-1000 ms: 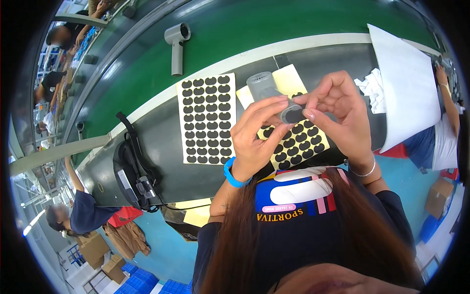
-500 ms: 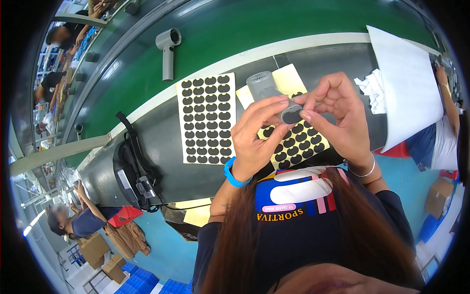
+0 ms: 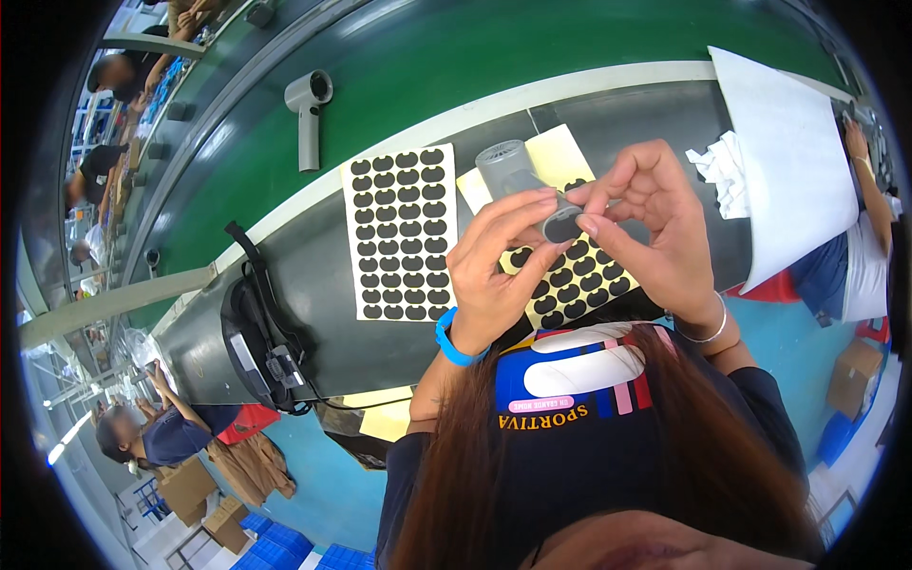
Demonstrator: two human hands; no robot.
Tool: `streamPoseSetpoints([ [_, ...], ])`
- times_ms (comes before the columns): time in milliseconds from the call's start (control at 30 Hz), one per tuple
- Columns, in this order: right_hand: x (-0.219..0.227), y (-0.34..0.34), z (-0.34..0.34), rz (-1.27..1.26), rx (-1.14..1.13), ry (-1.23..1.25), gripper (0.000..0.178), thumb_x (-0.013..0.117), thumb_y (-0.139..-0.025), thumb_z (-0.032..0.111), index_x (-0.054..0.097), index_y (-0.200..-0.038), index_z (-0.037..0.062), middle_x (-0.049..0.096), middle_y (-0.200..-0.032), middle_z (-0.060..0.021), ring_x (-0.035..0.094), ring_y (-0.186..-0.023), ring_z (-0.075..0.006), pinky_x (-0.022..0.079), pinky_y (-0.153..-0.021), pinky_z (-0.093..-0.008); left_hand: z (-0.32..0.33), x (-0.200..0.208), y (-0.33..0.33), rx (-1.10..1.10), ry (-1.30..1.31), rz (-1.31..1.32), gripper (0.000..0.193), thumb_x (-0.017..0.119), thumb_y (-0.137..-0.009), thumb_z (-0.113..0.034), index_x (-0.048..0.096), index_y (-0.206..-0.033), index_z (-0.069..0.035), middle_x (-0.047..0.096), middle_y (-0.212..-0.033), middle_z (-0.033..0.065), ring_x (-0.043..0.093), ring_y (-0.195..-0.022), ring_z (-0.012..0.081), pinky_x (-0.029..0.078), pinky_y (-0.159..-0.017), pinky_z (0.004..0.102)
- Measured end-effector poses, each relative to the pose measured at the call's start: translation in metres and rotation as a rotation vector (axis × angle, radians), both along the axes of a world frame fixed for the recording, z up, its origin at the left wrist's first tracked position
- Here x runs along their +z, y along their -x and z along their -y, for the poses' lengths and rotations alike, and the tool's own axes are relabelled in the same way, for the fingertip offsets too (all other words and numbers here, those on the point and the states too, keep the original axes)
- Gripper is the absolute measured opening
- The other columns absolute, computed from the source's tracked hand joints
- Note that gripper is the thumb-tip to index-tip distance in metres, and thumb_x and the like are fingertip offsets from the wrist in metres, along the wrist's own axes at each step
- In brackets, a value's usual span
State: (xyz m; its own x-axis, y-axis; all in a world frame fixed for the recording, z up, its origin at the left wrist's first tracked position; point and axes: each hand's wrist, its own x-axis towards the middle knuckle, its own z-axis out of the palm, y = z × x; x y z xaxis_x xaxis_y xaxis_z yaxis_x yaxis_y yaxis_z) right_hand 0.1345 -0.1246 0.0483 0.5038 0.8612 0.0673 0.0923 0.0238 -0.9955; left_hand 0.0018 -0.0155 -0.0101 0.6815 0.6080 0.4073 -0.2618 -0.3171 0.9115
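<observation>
A grey hair dryer [image 3: 508,167] is held between my hands, its vented head away from me and its handle end toward me. A black oval sticker [image 3: 562,226] covers that end. My left hand [image 3: 499,249] is closed round the handle from the left, thumb below and fingers above. With thumb and forefinger my right hand [image 3: 646,214] pinches the rim of the same end beside the sticker; its other fingers are curled. Beneath them lies a yellowish sticker sheet [image 3: 579,285], partly hidden by my hands. A white sheet of black stickers [image 3: 403,233] lies to the left.
Another grey hair dryer [image 3: 309,119] rests on the green conveyor belt [image 3: 408,85]. A black strapped device [image 3: 261,332] with a cable sits at left. Crumpled white paper [image 3: 727,180] and a large white sheet [image 3: 788,171] lie at right. Co-workers appear at both sides.
The hair dryer on the belt has shifted left and slightly nearer to me. My hands keep nearly the same grip and place.
</observation>
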Motion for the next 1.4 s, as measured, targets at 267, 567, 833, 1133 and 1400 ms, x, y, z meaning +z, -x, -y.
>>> streamPoseSetpoints([
  [267, 0.0006, -0.0004, -0.0008, 0.011, -0.001, 0.015, 0.030, 0.061, -0.082, -0.006, 0.040, -0.101, 0.0053, 0.060, -0.087, -0.0062, 0.063, -0.097, -0.0154, 0.047, -0.074, -0.0209, -0.0023, -0.0007, 0.0029, -0.066, -0.023, -0.032, 0.041, 0.066, -0.072, 0.014, 0.059, -0.111, 0.006, 0.055, -0.118, 0.0190, 0.065, -0.091, 0.0209, 0.058, -0.074, 0.0287],
  [567, -0.0018, -0.0045, 0.0006, -0.103, 0.025, -0.032, 0.031, 0.062, -0.082, -0.006, 0.040, -0.101, 0.0063, 0.060, -0.086, -0.0066, 0.062, -0.098, -0.0168, 0.048, -0.075, -0.0217, -0.0002, 0.0018, -0.0005, 0.008, 0.005, -0.005, 0.037, 0.071, -0.070, 0.008, 0.063, -0.106, 0.002, 0.061, -0.112, 0.0163, 0.067, -0.079, 0.0166, 0.057, -0.067, 0.0258],
  [833, -0.0006, -0.0018, 0.0011, -0.072, 0.014, -0.010, 0.032, 0.062, -0.082, -0.006, 0.040, -0.100, 0.0065, 0.060, -0.086, -0.0063, 0.062, -0.099, -0.0170, 0.048, -0.074, -0.0214, -0.0020, -0.0002, 0.0031, -0.059, -0.035, -0.030, 0.041, 0.066, -0.072, 0.014, 0.059, -0.112, 0.006, 0.055, -0.119, 0.0183, 0.064, -0.088, 0.0184, 0.058, -0.072, 0.0276],
  [1133, 0.0018, 0.0000, 0.0009, -0.042, 0.009, 0.009, 0.032, 0.062, -0.081, -0.006, 0.039, -0.099, 0.0065, 0.060, -0.086, -0.0060, 0.062, -0.099, -0.0160, 0.047, -0.073, -0.0204, 0.0012, 0.0032, 0.0000, 0.004, 0.002, -0.009, 0.037, 0.071, -0.070, 0.008, 0.063, -0.106, 0.003, 0.061, -0.111, 0.0161, 0.067, -0.079, 0.0163, 0.057, -0.066, 0.0255],
  [1400, 0.0023, 0.0015, 0.0013, -0.027, 0.007, 0.014, 0.032, 0.062, -0.081, -0.007, 0.039, -0.099, 0.0063, 0.060, -0.086, -0.0062, 0.062, -0.098, -0.0158, 0.047, -0.073, -0.0207, -0.0008, 0.0003, 0.0028, -0.062, -0.023, -0.012, 0.041, 0.066, -0.072, 0.014, 0.058, -0.112, 0.006, 0.054, -0.120, 0.0188, 0.064, -0.087, 0.0180, 0.058, -0.073, 0.0275],
])
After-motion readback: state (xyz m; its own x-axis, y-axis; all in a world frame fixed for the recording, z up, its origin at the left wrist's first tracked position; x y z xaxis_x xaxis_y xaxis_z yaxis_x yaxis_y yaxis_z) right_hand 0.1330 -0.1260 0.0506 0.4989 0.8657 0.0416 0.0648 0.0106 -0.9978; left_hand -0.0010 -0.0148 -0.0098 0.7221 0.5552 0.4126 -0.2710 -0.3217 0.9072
